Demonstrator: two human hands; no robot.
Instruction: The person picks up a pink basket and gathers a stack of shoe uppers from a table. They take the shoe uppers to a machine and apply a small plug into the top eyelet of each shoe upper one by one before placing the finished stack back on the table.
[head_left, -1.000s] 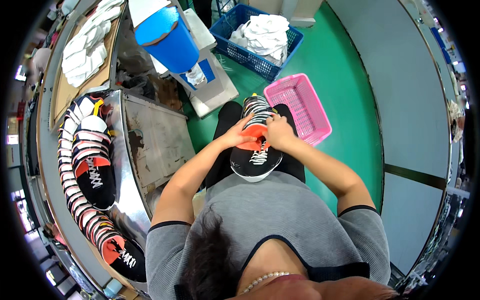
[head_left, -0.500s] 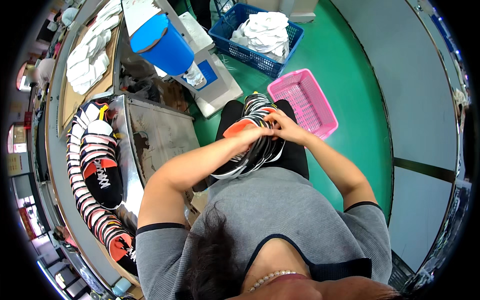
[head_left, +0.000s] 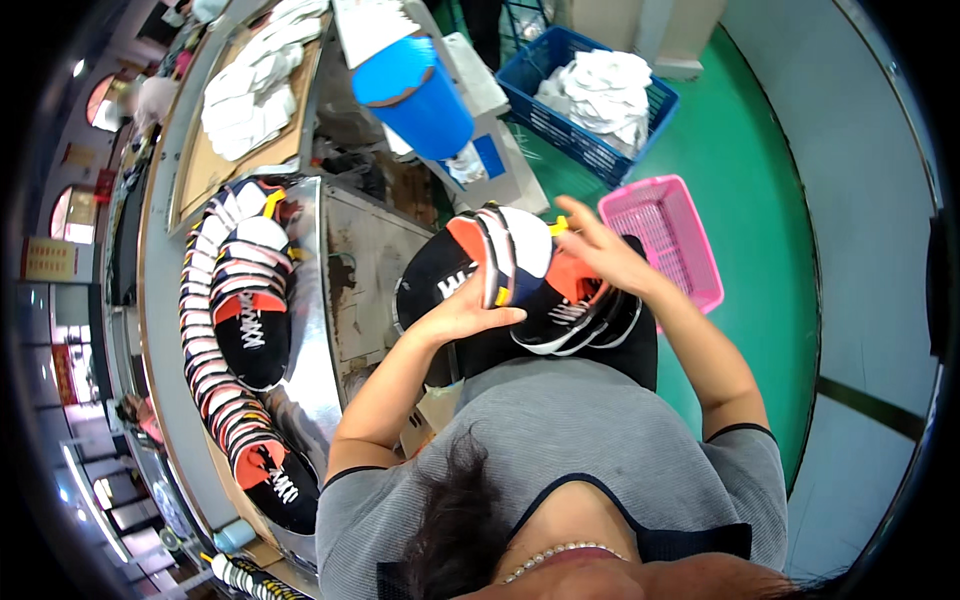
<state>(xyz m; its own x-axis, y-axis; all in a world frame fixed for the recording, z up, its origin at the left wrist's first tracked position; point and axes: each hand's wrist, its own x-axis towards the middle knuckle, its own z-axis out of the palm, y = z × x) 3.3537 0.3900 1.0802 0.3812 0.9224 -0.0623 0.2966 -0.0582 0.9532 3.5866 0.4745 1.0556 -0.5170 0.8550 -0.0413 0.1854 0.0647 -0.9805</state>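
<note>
Nested black shoe uppers with white laces and coral lining lie over my lap. My left hand (head_left: 468,312) grips the left part, a few shoe uppers (head_left: 430,285) fanned out to the left, its thumb along their near side. On the right is the other part, a stack of shoe uppers (head_left: 572,318) with toes towards me. My right hand (head_left: 603,250) is at the heel end of this stack, fingers apart beside a yellow pull tab (head_left: 558,227). What lies under its palm is hidden.
At the left, a long curved row of nested uppers (head_left: 205,345) lies on a metal-edged bench (head_left: 312,235). White pieces (head_left: 250,100) lie on a board beyond. Ahead stand a machine with a blue bin (head_left: 415,105), a blue crate (head_left: 560,130) of white pieces and a pink basket (head_left: 690,250).
My hands have moved apart. The uppers, bunched together before, now spread in two parts, with my left hand's part swung to the left. The view has shifted, too.
</note>
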